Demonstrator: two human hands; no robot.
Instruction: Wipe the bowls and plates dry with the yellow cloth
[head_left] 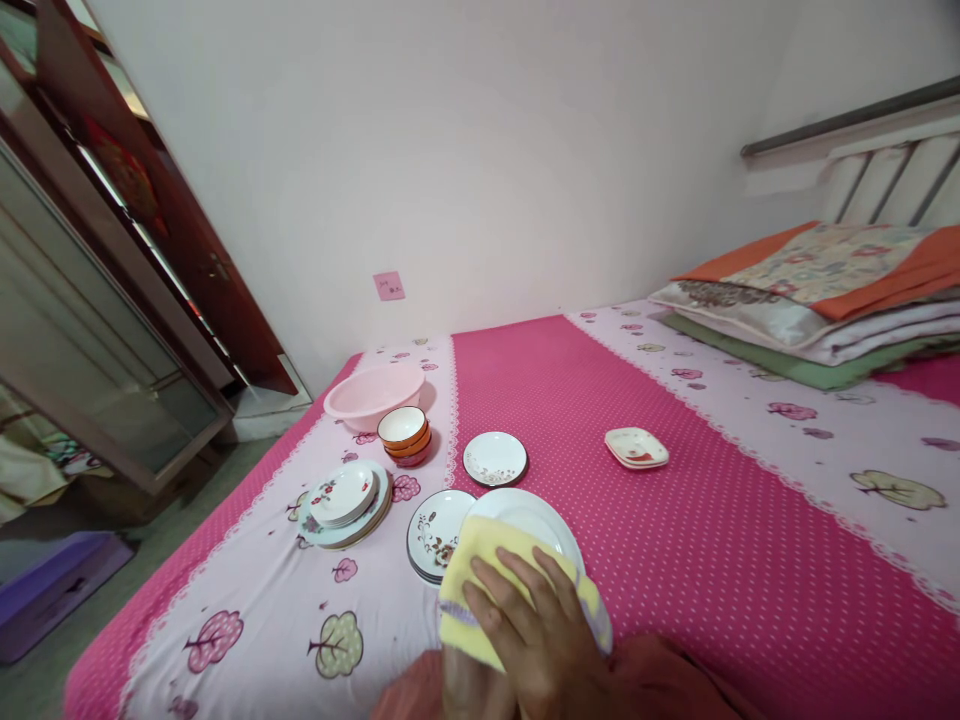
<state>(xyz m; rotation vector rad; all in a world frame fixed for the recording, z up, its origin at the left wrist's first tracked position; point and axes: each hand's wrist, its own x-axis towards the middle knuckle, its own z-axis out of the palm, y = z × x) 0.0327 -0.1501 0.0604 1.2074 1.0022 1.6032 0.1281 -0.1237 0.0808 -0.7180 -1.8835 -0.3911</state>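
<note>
A yellow towel (487,555) with a pale purple band lies over the near part of a white plate (529,512). My right hand (536,625) presses the towel to the plate, its fingers curved over the cloth. Below the towel shows part of my left hand (474,688), blurred, at the plate's near side; its fingers are hidden under the cloth, and the plate appears held up by it. Just left of the plate is a stack of dark-rimmed floral plates (433,530), partly covered by it. Another dark-rimmed plate (495,458) sits beyond.
On the bed (517,370) stand a pink basin (371,395), stacked orange bowls (403,430), a stack of floral plates (345,500) and small square dishes (636,446). Folded bedding (817,290) lies at right. A purple box (64,585) is on the floor at left.
</note>
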